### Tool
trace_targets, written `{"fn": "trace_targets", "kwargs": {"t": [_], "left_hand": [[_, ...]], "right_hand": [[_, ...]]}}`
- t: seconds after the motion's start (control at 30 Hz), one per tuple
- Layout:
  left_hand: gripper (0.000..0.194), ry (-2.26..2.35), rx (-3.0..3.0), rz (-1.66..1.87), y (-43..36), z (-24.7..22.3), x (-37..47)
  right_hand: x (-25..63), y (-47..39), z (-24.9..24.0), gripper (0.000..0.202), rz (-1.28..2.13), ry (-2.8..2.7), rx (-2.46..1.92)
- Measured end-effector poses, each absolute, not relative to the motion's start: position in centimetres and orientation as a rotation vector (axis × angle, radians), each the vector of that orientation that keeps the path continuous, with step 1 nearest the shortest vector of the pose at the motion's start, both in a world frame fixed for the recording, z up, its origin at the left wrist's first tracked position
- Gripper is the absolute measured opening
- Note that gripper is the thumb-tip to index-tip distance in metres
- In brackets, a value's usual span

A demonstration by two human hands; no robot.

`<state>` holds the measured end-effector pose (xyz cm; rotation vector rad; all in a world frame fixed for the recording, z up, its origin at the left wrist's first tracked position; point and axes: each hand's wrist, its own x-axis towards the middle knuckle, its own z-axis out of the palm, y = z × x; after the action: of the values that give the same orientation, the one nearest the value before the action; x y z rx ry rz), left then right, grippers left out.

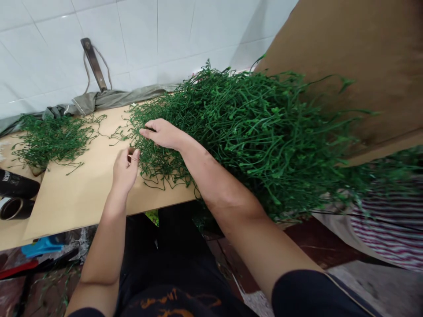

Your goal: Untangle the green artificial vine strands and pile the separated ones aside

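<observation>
Evidently Much Remains: 1 Large Heap of Stems, 1 Small

The thin, bud-tipped green stems lie in 2 groups on the cardboard-topped bench (76, 189). A large heap (247, 127) spreads across the right side, piled up against an upright cardboard panel (350, 66); a much smaller heap (53, 138) sits at the far left, near a black vacuum flask (18, 183). A few stray stems (120, 133) lie loose on the bare cardboard between them.

Both hands work at the left edge of the large heap. The right hand (162, 133) reaches over the stems, its thumb and index finger bent toward each other with a gap behind the tips; whether that grip has a stem pinched in it, I cannot tell. The left hand (125, 169) hovers just beside the same edge, thumb and fingers curled and partly apart (a thin stem could easily hide in there), so I cannot tell whether its grip holds anything either.

As for progress, if the small heap is the portion already dealt with, the work looks to be at an early stage, with most stems left in the large heap. That reading rests on heap size alone; no difference between the 2 groups is clear enough to confirm it.
</observation>
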<state>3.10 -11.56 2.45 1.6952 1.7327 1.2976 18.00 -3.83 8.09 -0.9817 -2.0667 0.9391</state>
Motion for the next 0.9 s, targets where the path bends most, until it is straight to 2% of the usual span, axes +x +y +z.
{"fn": "trace_targets", "kwargs": {"t": [0.17, 0.23, 0.33, 0.47, 0.63, 0.73, 0.9], "left_hand": [[0.049, 1.698, 1.632, 1.572, -10.3, 2.9, 3.0], [0.044, 1.568, 1.622, 1.501, -9.7, 3.0, 3.4], [0.023, 1.438, 1.535, 1.380, -9.0, 3.2, 3.8], [0.032, 1.355, 1.393, 1.464, -9.0, 3.9, 3.6], [0.027, 1.204, 1.013, 1.570, -8.4, 5.0, 3.3], [0.029, 1.315, 0.987, 1.634, -7.2, 4.9, 3.2], [0.037, 1.788, 1.459, 1.687, -5.5, 3.5, 2.7]], "right_hand": [[17.9, -4.1, 7.9, 0.043, 1.134, -2.018, -0.907], [17.9, -4.2, 7.7, 0.039, 1.205, -2.011, -0.873], [18.1, -4.2, 7.4, 0.037, 1.248, -1.963, -0.871], [18.5, -4.7, 7.2, 0.042, 1.386, -1.902, -0.858], [17.8, -5.9, 6.7, 0.036, 1.663, -1.809, -0.680], [16.5, -6.5, 6.0, 0.034, 1.636, -1.777, -0.696], [15.3, -6.9, 4.8, 0.035, 1.407, -1.746, -0.770]]}}
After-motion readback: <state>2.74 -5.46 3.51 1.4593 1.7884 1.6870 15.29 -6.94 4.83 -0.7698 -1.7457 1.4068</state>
